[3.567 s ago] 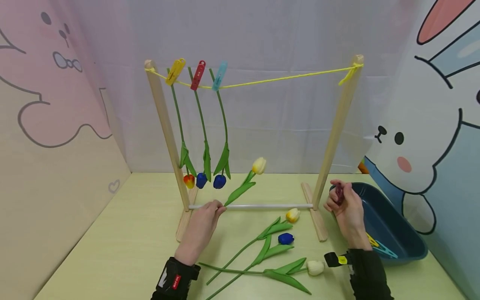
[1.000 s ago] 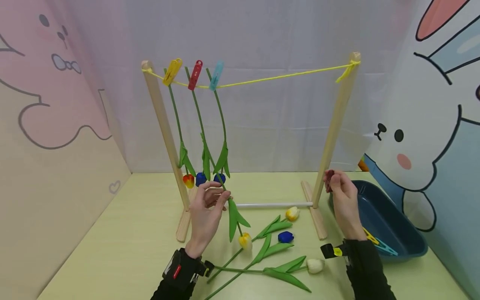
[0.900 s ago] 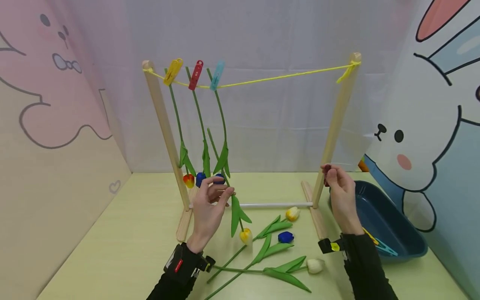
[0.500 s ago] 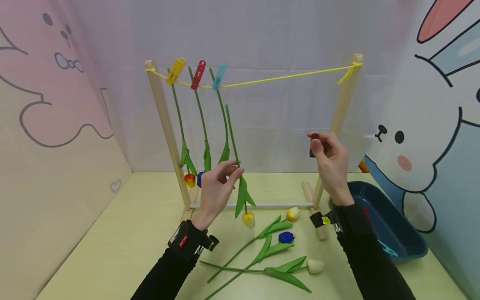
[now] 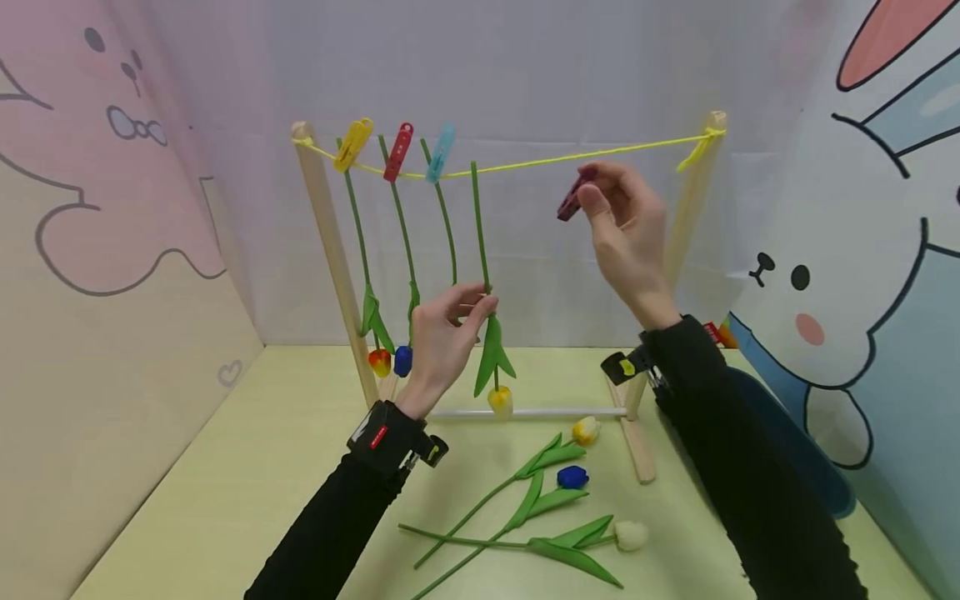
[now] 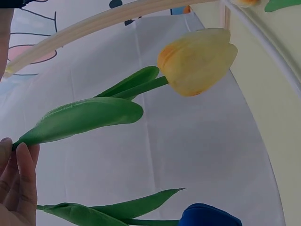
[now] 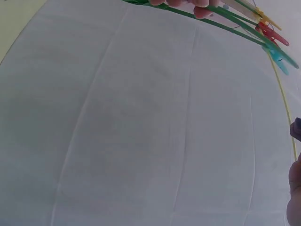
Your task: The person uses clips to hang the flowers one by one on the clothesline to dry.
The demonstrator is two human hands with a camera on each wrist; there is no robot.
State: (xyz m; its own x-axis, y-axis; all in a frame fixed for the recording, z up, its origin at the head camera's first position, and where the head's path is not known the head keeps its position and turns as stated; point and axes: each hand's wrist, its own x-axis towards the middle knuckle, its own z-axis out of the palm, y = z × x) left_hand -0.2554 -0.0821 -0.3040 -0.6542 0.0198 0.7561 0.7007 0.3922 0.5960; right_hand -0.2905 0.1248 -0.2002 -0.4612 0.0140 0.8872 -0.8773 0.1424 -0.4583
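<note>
My left hand [image 5: 442, 337] pinches the stem of a yellow tulip [image 5: 500, 400], which hangs bloom down with its stem top at the yellow string [image 5: 555, 160]. In the left wrist view the bloom [image 6: 200, 61] and leaves lie beyond my fingertips. My right hand [image 5: 628, 242] holds a dark red clothespin [image 5: 576, 195] below the string, right of the tulip stem. Three tulips hang upside down on the string's left part under yellow [image 5: 353, 145], red [image 5: 398, 152] and light blue [image 5: 440, 153] clothespins. The third bloom is hidden behind my left hand in the head view.
Wooden posts [image 5: 322, 242] carry the string, joined low down by a white rod [image 5: 555, 412]. On the table lie a yellow-white tulip [image 5: 585, 431], a blue tulip [image 5: 572, 477] and a white tulip [image 5: 630, 535], stems crossing. A dark blue basin [image 5: 795, 442] stands right, partly behind my right sleeve.
My left hand has turned the yellow tulip bloom down and raised it to the string. My right hand has come up and left from beside the basin with the dark red clothespin.
</note>
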